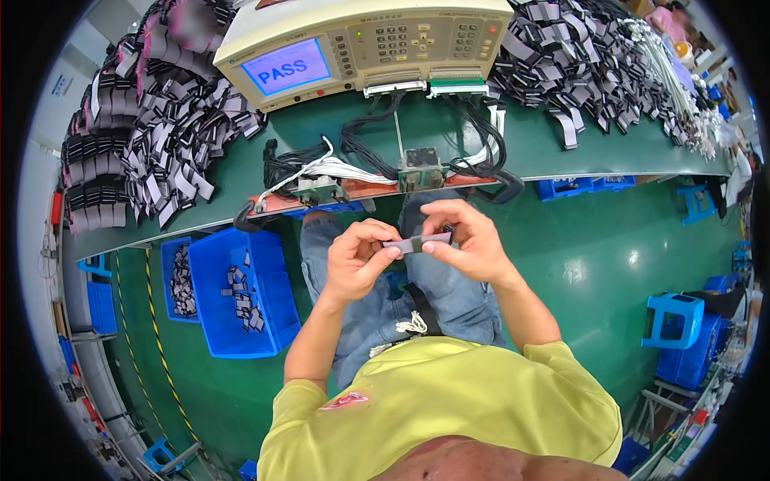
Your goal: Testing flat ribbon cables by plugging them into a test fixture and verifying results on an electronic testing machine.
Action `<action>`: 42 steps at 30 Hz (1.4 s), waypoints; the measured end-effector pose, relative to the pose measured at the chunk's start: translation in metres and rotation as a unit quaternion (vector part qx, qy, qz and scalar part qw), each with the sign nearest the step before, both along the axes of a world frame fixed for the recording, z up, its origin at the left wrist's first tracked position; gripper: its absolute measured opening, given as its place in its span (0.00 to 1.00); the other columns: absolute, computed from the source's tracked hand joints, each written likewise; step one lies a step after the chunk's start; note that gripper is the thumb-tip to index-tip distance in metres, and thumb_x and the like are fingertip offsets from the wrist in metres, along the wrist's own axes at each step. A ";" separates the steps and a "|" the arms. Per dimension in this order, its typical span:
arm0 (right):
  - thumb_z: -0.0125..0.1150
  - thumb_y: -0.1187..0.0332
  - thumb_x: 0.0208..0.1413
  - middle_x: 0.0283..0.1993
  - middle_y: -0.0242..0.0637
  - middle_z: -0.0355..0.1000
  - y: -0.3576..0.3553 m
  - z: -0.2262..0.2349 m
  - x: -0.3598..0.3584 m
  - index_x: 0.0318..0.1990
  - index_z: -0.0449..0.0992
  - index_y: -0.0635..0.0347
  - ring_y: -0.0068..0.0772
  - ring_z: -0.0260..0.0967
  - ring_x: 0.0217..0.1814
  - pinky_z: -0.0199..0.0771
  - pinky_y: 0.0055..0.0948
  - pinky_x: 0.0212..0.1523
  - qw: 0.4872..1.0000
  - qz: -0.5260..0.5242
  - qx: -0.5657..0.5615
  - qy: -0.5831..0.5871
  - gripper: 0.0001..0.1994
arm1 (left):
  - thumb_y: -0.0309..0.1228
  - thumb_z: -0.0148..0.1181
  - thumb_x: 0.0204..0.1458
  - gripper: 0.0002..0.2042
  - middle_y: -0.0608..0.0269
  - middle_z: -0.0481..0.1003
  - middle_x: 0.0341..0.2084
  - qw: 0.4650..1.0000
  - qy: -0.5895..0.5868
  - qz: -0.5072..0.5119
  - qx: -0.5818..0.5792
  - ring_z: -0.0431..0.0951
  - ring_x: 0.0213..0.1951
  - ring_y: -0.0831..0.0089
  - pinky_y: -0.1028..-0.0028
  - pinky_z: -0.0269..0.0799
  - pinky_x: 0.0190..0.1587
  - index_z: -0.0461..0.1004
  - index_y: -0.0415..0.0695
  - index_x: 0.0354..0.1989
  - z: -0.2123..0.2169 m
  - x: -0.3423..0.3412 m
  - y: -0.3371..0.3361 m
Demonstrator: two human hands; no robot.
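Note:
A short grey flat ribbon cable (414, 244) with dark ends stretches between my two hands, above my lap. My left hand (358, 255) pinches its left end between thumb and fingers. On the other end, my right hand (468, 243) has its thumb and fingers closed round the dark connector, which is partly hidden. Just beyond the hands, at the table's front edge, sit a test socket board (422, 170) and a second small green board (319, 191). Black and white wires (370, 140) run from them to a beige cable tester (365, 48), whose screen is lit.
Piles of ribbon cables (172, 156) cover the left of the green table (301, 120), and another pile (565, 68) lies at right. A blue bin (277, 321) with some cables stands on the floor at left. A blue stool (674, 321) is at right; people work at the far right.

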State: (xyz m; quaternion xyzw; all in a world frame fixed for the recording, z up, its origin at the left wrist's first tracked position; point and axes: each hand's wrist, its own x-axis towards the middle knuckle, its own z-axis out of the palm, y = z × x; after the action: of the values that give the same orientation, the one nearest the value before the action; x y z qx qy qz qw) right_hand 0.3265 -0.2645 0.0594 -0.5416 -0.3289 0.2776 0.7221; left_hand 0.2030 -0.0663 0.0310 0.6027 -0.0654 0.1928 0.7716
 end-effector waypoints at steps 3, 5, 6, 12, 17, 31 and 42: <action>0.70 0.81 0.57 0.46 0.37 0.76 0.001 0.000 0.000 0.61 0.73 0.64 0.24 0.73 0.47 0.74 0.25 0.47 0.997 0.003 -0.034 -0.063 0.24 | 0.13 0.63 0.58 0.14 0.49 0.77 0.42 1.000 -0.020 -0.003 0.011 0.81 0.39 0.67 0.69 0.80 0.43 0.71 0.40 0.50 0.001 0.003 -0.004; 0.70 0.81 0.57 0.46 0.36 0.76 0.003 -0.001 0.002 0.60 0.73 0.64 0.23 0.73 0.47 0.74 0.24 0.47 0.999 -0.007 -0.017 -0.051 0.24 | 0.13 0.63 0.58 0.13 0.50 0.77 0.43 1.000 -0.017 0.007 0.001 0.81 0.40 0.69 0.71 0.80 0.43 0.72 0.38 0.49 0.002 0.004 -0.003; 0.71 0.80 0.56 0.47 0.35 0.76 0.002 -0.001 0.005 0.60 0.73 0.65 0.23 0.74 0.47 0.74 0.24 0.48 0.999 -0.019 -0.013 -0.028 0.23 | 0.12 0.63 0.58 0.12 0.51 0.77 0.45 1.000 -0.011 0.022 -0.015 0.81 0.41 0.72 0.74 0.79 0.43 0.73 0.36 0.48 0.002 0.005 -0.002; 0.72 0.78 0.56 0.42 0.35 0.76 -0.001 0.002 0.023 0.50 0.80 0.66 0.21 0.72 0.40 0.76 0.22 0.42 0.992 -0.077 -0.017 -0.094 0.15 | 0.14 0.68 0.55 0.14 0.57 0.77 0.44 0.993 0.012 0.088 0.084 0.78 0.38 0.75 0.77 0.75 0.40 0.75 0.36 0.49 0.015 0.015 0.007; 0.75 0.78 0.53 0.40 0.35 0.76 0.013 0.003 0.022 0.45 0.81 0.67 0.22 0.72 0.35 0.77 0.22 0.38 0.965 -0.199 -0.021 -0.170 0.12 | 0.17 0.72 0.52 0.12 0.58 0.80 0.39 0.936 -0.012 0.282 0.209 0.78 0.36 0.75 0.77 0.74 0.37 0.79 0.36 0.44 0.022 0.033 -0.005; 0.78 0.80 0.48 0.41 0.44 0.80 0.028 0.004 0.011 0.40 0.82 0.69 0.33 0.79 0.35 0.82 0.26 0.35 0.852 -0.382 -0.085 -0.347 0.13 | 0.18 0.70 0.55 0.13 0.55 0.81 0.44 0.948 -0.015 0.242 0.206 0.82 0.40 0.70 0.75 0.80 0.41 0.79 0.36 0.49 0.014 0.039 0.001; 0.78 0.79 0.48 0.35 0.41 0.78 0.035 0.010 0.012 0.37 0.80 0.68 0.30 0.77 0.31 0.79 0.26 0.32 0.851 -0.397 -0.100 -0.330 0.11 | 0.18 0.69 0.55 0.13 0.54 0.81 0.43 0.942 -0.004 0.254 0.219 0.83 0.40 0.69 0.74 0.80 0.41 0.79 0.36 0.49 0.015 0.044 0.000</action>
State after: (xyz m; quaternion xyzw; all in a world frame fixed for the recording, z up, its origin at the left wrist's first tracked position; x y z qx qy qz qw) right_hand 0.3383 -0.2292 0.0691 -0.7551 -0.2756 -0.1964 0.5615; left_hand 0.2469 -0.0663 0.0462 0.7524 0.0462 0.3654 0.5461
